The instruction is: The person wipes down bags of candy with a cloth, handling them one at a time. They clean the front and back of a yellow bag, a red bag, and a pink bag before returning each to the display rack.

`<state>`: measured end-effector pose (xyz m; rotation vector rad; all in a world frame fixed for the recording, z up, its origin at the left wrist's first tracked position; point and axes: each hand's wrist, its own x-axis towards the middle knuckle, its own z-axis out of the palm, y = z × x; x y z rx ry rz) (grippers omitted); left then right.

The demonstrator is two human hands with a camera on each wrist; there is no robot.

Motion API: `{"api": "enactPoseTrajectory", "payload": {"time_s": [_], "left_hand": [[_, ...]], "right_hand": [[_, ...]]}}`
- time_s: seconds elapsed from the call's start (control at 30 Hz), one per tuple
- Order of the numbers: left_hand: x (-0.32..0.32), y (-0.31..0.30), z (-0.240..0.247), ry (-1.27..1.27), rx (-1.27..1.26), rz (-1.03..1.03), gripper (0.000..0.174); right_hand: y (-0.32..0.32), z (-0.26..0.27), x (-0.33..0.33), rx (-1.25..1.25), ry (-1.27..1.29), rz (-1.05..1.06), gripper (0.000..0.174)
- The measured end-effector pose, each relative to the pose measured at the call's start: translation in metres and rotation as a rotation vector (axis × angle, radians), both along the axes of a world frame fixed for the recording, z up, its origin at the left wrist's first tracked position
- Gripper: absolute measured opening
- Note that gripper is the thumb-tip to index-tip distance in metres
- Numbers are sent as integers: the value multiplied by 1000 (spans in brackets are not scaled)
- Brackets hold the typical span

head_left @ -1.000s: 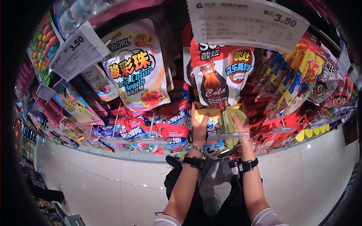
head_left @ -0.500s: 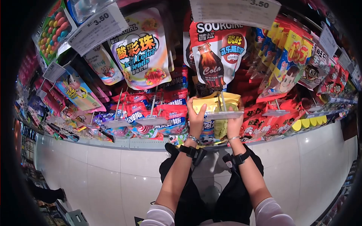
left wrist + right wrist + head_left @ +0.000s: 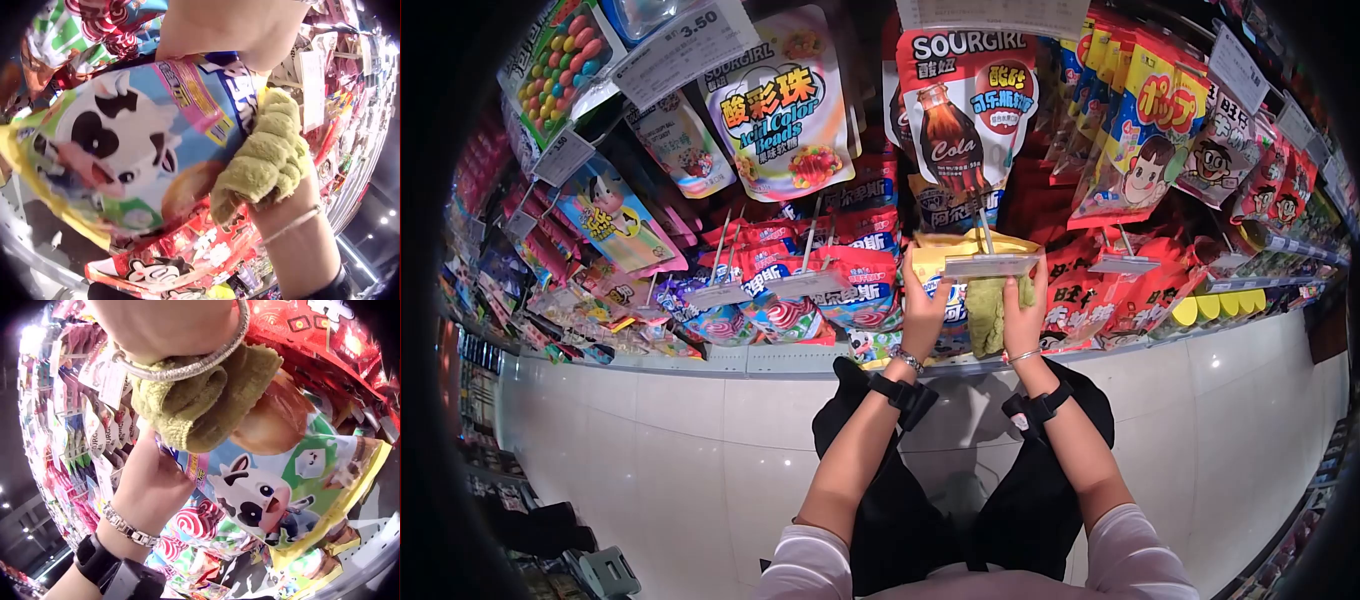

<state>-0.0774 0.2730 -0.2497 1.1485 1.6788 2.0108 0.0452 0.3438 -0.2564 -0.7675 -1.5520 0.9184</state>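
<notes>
Gripping the bag (image 3: 125, 137) by one side, the left hand (image 3: 925, 310) keeps its place, while the right hand (image 3: 1025, 315), its thumb now in plain sight under the price tag (image 3: 988, 266), clasps the bunched cloth (image 3: 986, 325) against the other side. The bag sits between both hands, below the cola pouch (image 3: 960, 95). Otherwise the head view has mainly dipped; the bag seems little moved, so handling apparently remains with this one.

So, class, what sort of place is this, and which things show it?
Probably a shop's sweets aisle: a price tag reads 3.50, and the Acid Color Beads pouch and Cola pouch hang on display with more packets behind them.
</notes>
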Motion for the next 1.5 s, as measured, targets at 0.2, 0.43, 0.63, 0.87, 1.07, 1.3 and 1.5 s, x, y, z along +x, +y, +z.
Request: {"api": "enactPoseTrajectory", "payload": {"time_s": [0.2, 0.43, 0.63, 0.87, 1.07, 1.3, 1.5], "left_hand": [[17, -15, -25, 154, -236, 158, 68], [10, -30, -15, 174, -422, -14, 82], [22, -50, -18, 188, -273, -141, 92], [40, -89, -8, -78, -320, -291, 85], [50, -116, -27, -234, -309, -315, 73], [47, -110, -43, -245, -365, -366, 86], [50, -121, -69, 481, -491, -387, 72]], "right_hand": [[-21, 4, 6, -14, -58, 80, 56], [-20, 6, 18, 7, -73, 44, 66], [-45, 16, 49, -16, -13, 126, 67], [-58, 15, 68, -251, 80, 399, 67], [-36, 32, 97, 292, -101, -234, 49], [-73, -11, 64, 924, -756, 355, 47], [-96, 15, 45, 743, -789, 693, 56]]}}
